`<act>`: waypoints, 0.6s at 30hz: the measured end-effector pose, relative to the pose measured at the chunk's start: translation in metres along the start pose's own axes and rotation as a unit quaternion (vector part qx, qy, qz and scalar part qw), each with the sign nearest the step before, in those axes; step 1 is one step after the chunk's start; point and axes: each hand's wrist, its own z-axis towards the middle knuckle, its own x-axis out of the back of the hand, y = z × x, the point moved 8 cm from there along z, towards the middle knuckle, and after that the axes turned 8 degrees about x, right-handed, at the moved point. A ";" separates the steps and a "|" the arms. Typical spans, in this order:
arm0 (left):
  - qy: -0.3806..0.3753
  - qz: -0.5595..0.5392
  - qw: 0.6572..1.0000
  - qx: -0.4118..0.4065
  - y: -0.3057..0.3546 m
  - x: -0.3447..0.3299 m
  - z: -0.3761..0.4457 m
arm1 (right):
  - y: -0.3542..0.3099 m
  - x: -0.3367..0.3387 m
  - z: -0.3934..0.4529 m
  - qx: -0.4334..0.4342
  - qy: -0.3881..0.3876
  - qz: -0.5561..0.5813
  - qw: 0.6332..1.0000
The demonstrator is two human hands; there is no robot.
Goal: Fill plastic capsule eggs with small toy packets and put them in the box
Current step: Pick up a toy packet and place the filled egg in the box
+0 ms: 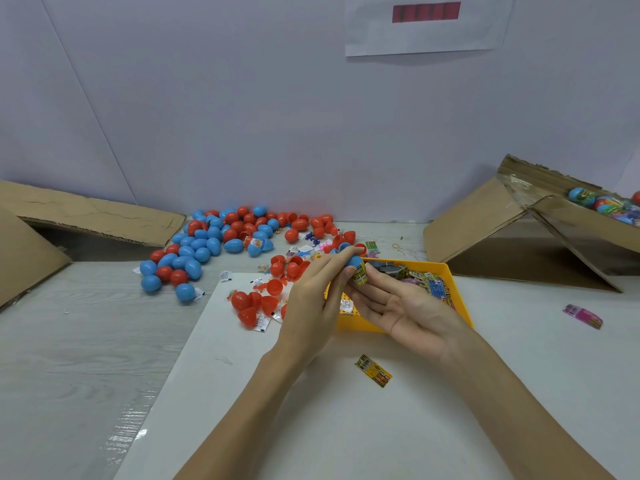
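My left hand (313, 296) pinches a blue egg half (354, 261) at its fingertips, just above the yellow tray (457, 292). A yellow toy packet (359, 276) sticks out of that half. My right hand (401, 306) lies palm up below it, thumb and fingers touching the packet. The tray holds several toy packets (434, 284). Loose red and blue eggs (211, 242) are heaped at the back centre, with open red halves (258, 303) nearer to me. The cardboard box (540, 220) at the right holds filled eggs (606, 204).
A yellow packet (373, 370) lies on the white sheet in front of my hands and a pink packet (583, 316) lies to the right. Flattened cardboard (86, 216) lies at the back left. White paper slips (225, 276) are scattered among the eggs.
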 end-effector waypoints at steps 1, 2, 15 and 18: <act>0.002 0.002 1.000 0.000 0.000 0.000 0.000 | 0.000 0.000 0.000 -0.002 0.000 0.002 1.000; 0.005 0.004 1.000 0.000 0.000 0.000 -0.001 | 0.001 -0.001 0.000 -0.003 0.001 0.005 1.000; 0.001 -0.012 0.999 0.032 -0.002 -0.003 -0.002 | 0.001 0.000 -0.003 -0.019 0.018 0.015 1.000; 0.008 -0.024 0.999 0.039 -0.002 -0.005 -0.003 | 0.003 0.002 -0.003 -0.025 0.037 0.037 0.998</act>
